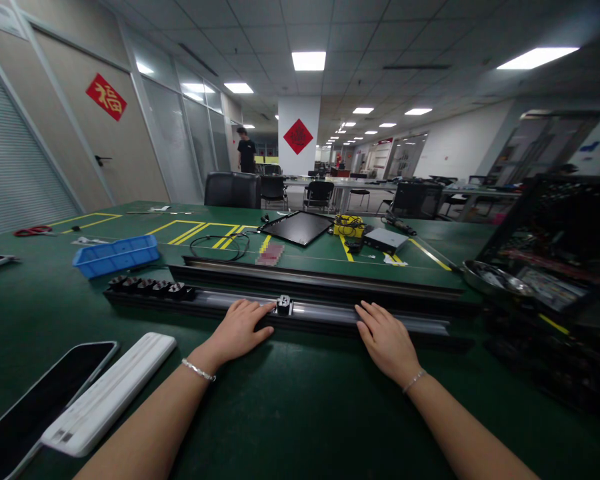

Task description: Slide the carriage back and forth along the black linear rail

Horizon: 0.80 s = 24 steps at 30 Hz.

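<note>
A long black rail (pixel 325 312) with a shiny channel along its top lies across the table before me. My left hand (pixel 240 331) rests on it, fingers stretched out and thumb apart. Its index fingertip is at a small black block with a light, slotted top (pixel 283 305), which sits in the channel; whether they touch, I cannot tell. My right hand (pixel 387 340) lies farther right on the same rail, fingers extended, holding nothing. Several similar dark blocks (pixel 153 287) stand in a row at the rail's left end. Just behind runs a second dark rail (pixel 320 277).
A blue bin (pixel 117 255) stands at the left, beyond a phone (pixel 45 400) and a white bar-shaped device (pixel 113 393). Farther back are a flat black panel (pixel 297 227), a yellow box (pixel 349 225) and a grey box (pixel 386 239). At right are a metal bowl (pixel 497 279) and an open electronics case (pixel 555 233).
</note>
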Each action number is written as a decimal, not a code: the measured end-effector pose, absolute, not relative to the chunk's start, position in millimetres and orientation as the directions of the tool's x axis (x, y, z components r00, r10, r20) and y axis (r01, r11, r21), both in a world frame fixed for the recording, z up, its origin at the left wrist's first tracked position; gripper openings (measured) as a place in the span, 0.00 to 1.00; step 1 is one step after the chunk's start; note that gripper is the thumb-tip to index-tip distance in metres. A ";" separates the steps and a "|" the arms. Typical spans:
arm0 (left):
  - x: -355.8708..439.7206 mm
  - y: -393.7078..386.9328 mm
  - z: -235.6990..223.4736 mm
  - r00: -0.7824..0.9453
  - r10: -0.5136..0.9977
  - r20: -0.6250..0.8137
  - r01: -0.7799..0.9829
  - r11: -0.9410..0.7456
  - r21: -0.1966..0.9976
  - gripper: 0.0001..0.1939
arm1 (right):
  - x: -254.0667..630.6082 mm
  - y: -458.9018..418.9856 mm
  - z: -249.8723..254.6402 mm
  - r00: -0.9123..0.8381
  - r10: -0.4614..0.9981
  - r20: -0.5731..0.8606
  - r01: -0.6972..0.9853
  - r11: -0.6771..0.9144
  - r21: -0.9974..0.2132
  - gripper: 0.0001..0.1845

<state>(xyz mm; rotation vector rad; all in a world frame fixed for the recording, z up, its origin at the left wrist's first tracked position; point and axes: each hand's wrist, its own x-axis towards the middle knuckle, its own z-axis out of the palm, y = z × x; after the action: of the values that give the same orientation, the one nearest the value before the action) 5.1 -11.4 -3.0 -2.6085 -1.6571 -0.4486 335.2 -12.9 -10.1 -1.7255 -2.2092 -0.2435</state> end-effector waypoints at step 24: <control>10.5 -13.5 2.5 0.370 0.902 0.224 0.904 -0.405 0.137 0.26 | 335.4 -12.9 -10.1 -0.218 0.910 0.354 0.967 0.251 -0.050 0.26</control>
<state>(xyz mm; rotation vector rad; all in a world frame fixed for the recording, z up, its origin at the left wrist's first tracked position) 10.5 -13.5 2.5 -2.5925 -1.7089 -0.4147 335.4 -12.9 -10.1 -1.7312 -2.2175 -0.2590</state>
